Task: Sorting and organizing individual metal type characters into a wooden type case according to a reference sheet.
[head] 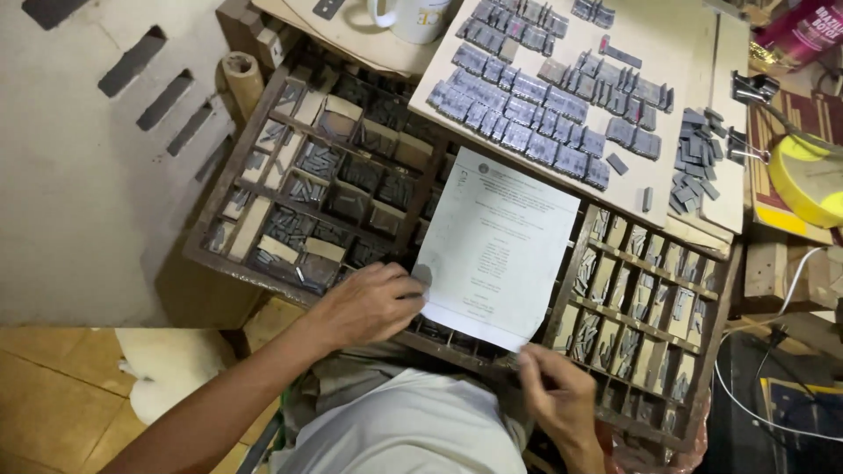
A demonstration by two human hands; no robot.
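Currently the printed sheet [496, 246] lies across the middle of the wooden type case [263, 158]. Left hand [369, 303] presses its left edge, fingers flat, grip closed on nothing. Right hand [553, 395] pinches the sheet's near corner. Far right, metal type blocks [544, 96] sit in rows on a board [650, 35].

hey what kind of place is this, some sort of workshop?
Probably a letterpress print shop. A wooden type case holds metal sorts in compartments, rows of metal type blocks lie on a board, and the left hand and right hand touch a printed sheet.
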